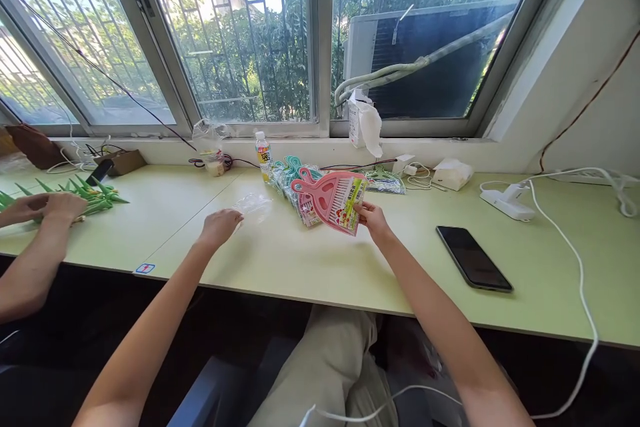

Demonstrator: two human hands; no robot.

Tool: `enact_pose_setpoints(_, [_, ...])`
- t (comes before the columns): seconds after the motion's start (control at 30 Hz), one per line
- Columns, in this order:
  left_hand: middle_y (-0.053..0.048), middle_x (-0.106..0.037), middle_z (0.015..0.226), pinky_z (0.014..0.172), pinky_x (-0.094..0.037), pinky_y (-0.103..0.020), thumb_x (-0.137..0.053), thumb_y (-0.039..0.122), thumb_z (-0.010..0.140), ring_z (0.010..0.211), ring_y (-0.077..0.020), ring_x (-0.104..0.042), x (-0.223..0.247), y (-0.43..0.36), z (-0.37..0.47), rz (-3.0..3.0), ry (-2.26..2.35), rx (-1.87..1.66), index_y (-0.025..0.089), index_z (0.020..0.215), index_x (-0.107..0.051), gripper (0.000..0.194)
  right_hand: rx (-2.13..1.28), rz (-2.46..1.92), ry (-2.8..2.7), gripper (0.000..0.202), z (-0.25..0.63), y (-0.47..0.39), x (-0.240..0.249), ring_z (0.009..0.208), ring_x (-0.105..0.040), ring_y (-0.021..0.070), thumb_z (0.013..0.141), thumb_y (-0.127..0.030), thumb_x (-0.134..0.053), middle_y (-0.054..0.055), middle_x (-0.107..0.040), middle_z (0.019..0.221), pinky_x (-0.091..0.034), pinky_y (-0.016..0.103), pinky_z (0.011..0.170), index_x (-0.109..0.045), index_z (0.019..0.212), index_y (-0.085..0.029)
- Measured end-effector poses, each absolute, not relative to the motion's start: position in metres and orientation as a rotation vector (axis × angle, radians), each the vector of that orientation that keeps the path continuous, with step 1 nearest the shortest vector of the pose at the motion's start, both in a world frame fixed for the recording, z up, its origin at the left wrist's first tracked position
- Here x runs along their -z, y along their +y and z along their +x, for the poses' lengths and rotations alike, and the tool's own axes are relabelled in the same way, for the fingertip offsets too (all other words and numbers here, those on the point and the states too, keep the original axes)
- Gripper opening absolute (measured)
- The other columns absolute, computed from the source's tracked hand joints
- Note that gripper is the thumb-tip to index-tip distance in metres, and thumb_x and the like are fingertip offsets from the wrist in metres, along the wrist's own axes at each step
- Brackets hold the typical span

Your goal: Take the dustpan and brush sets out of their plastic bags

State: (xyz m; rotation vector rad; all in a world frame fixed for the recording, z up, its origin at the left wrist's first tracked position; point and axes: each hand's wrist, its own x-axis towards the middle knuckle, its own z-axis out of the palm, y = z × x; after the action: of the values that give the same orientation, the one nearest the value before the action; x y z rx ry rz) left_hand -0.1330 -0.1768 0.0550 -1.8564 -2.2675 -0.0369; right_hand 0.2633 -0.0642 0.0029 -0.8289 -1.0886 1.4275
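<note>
My right hand [373,219] grips a pink dustpan and brush set [327,199] by its wide end, where a yellow-green printed card covers part of it. The set is lifted over the table with its handles pointing left. My left hand [220,227] is closed at the edge of a clear plastic bag [253,203], fingertips pinched on the film. Just behind the pink set lies a pile of bagged dustpan sets [290,180], teal and pink, partly hidden by it.
A drink bottle [263,157] stands by the pile. On the right are a black phone [474,258], a white power strip [507,203] and its cable. At left another person's hands [63,205] handle green plastic pieces [100,197]. Tissues [453,173] lie near the windowsill.
</note>
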Motion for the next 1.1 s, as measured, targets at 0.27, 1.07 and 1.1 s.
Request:
enact_pose_setpoints(0.27, [-0.014, -0.069, 0.102, 0.070, -0.044, -0.035, -0.032, 0.041, 0.097, 0.090, -0.0296, -0.064, -0.106, -0.171, -0.078, -1.513, -2.236, 0.467, 0.019, 0.106, -0.071, 0.046, -1.403, -0.828, -0.986, 0.052, 0.264, -0.064, -0.008, 0.061, -0.068, 0.0175, 0.044, -0.043, -0.091, 0.005, -0.075, 0.077, -0.056, 0.030, 0.060, -0.072, 0.084, -0.016])
enact_pose_setpoints(1.07, [-0.019, -0.064, 0.099, 0.072, -0.042, -0.037, -0.030, 0.033, 0.095, 0.088, -0.0302, -0.061, -0.052, -0.084, 0.003, -1.536, -2.059, 0.874, 0.010, 0.101, -0.069, 0.045, -1.254, -0.863, -1.088, 0.041, 0.270, -0.063, -0.018, 0.067, -0.069, 0.0173, 0.057, -0.047, -0.085, 0.003, -0.075, 0.079, -0.057, 0.031, 0.063, -0.070, 0.083, -0.018])
enact_pose_setpoints(1.1, [-0.019, -0.064, 0.101, 0.073, -0.042, -0.037, -0.030, 0.033, 0.095, 0.089, -0.0299, -0.061, -0.052, -0.085, 0.004, -1.545, -2.057, 0.896, 0.010, 0.103, -0.069, 0.045, -1.239, -0.863, -1.092, 0.040, 0.271, -0.064, -0.019, 0.069, -0.069, 0.0178, 0.059, -0.047, -0.084, 0.003, -0.075, 0.079, -0.058, 0.032, 0.064, -0.070, 0.083, -0.018])
